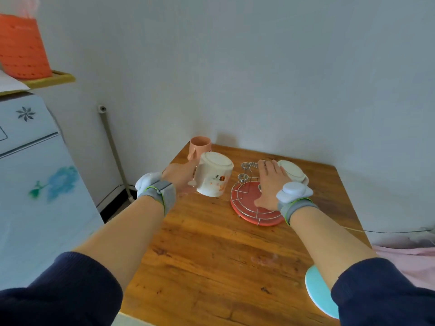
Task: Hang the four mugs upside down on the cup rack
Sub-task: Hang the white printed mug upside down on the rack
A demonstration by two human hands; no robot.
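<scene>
While a wooden table [211, 243] fills the lower view, a wire cup rack [249, 203] on a round red base stands near its far edge. Left hand [180, 176] is closed around a white mug [213, 176] with orange markings, held upside down beside the rack. Right hand [270, 184], fingers spread flat, rests against another inverted white mug [294, 172] on the rack. Behind, a pink mug [199, 147] stands upright.

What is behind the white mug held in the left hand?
A pink mug stands upright at the table's far corner behind the white mug. Its lower part and handle are partly covered by that mug and the left hand.
</scene>
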